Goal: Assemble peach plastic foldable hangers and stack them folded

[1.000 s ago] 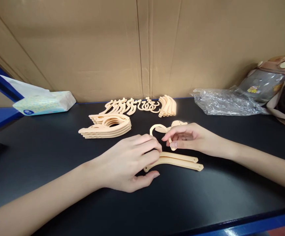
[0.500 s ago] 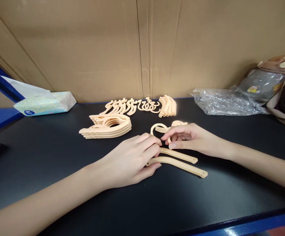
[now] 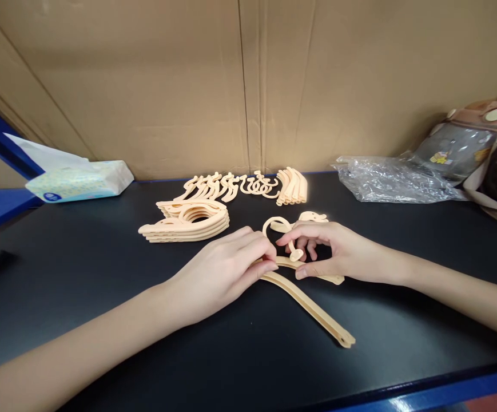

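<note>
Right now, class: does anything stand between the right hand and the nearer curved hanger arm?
Nothing visible does: only black tabletop shows between the right hand's thumb and the nearer curved hanger arm. The farther hanger arm runs behind that thumb in view, not across the gap.

Left grip [image 3: 225,268] pinched, right grip [image 3: 342,249] parted

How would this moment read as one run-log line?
left hand: holding near hanger arm | right hand: at hook, thumb apart | beyond: stacked hanger frames; tissue pack
</note>
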`<move>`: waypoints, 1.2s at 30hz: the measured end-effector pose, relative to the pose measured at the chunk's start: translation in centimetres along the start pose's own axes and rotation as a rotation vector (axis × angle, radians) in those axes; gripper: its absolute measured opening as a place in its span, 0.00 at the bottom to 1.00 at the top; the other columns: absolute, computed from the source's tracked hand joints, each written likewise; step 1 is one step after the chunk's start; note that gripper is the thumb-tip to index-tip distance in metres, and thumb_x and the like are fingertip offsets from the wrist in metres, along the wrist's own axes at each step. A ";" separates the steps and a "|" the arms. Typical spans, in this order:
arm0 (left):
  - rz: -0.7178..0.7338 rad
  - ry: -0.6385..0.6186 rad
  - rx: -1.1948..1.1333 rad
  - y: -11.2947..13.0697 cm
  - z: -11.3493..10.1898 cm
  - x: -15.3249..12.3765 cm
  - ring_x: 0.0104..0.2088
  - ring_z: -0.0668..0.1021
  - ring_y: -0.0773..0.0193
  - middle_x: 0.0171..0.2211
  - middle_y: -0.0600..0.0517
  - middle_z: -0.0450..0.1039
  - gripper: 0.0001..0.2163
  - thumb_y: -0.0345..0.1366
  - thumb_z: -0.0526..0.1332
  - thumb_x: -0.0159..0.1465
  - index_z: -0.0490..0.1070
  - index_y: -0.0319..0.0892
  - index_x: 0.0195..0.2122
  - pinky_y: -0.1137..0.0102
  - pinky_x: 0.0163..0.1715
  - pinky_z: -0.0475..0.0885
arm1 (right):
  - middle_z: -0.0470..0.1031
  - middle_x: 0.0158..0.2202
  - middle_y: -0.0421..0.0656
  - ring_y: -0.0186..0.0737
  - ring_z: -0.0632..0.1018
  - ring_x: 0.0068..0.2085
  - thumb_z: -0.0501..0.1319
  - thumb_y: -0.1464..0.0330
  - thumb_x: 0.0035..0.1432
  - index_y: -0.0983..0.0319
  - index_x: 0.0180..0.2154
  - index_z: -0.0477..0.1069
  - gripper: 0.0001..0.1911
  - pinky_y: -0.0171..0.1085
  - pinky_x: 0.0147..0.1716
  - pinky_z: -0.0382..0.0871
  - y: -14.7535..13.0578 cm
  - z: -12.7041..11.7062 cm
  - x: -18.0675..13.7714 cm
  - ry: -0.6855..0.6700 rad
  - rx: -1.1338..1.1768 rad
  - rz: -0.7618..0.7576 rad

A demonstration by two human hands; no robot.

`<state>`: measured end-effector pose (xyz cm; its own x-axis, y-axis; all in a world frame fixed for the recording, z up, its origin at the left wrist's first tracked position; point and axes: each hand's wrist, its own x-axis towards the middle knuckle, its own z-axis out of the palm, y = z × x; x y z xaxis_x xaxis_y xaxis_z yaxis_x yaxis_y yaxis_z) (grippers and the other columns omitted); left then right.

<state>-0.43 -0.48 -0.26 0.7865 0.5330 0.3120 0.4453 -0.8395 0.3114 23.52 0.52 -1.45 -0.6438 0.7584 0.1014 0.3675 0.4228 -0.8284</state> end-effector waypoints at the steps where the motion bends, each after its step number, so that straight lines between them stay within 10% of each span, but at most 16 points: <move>1: 0.008 -0.010 0.010 0.0 -0.1 0.0 0.35 0.69 0.65 0.34 0.53 0.69 0.06 0.36 0.54 0.70 0.65 0.41 0.37 0.72 0.33 0.64 | 0.73 0.36 0.40 0.33 0.72 0.34 0.68 0.61 0.52 0.60 0.49 0.71 0.23 0.35 0.32 0.70 0.1 0.0 0.0 -0.001 -0.003 -0.003; 10: 0.222 -0.096 0.241 0.5 -0.3 -0.2 0.36 0.70 0.59 0.33 0.49 0.71 0.07 0.35 0.57 0.66 0.71 0.39 0.40 0.66 0.35 0.64 | 0.72 0.36 0.40 0.34 0.72 0.35 0.67 0.60 0.53 0.59 0.48 0.72 0.20 0.36 0.34 0.71 0.4 -0.1 -0.2 0.038 -0.027 -0.010; 36: 0.228 -0.072 0.324 0.9 -0.8 0.0 0.31 0.68 0.63 0.29 0.51 0.67 0.10 0.29 0.51 0.68 0.69 0.39 0.34 0.70 0.30 0.64 | 0.75 0.37 0.41 0.35 0.73 0.37 0.65 0.60 0.55 0.59 0.48 0.71 0.20 0.37 0.34 0.70 -0.2 -0.1 -0.2 0.009 -0.016 0.005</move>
<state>-0.41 -1.12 0.76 0.9038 0.3297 0.2728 0.3584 -0.9316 -0.0614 23.69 0.36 -1.26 -0.6360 0.7649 0.1020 0.3819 0.4268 -0.8198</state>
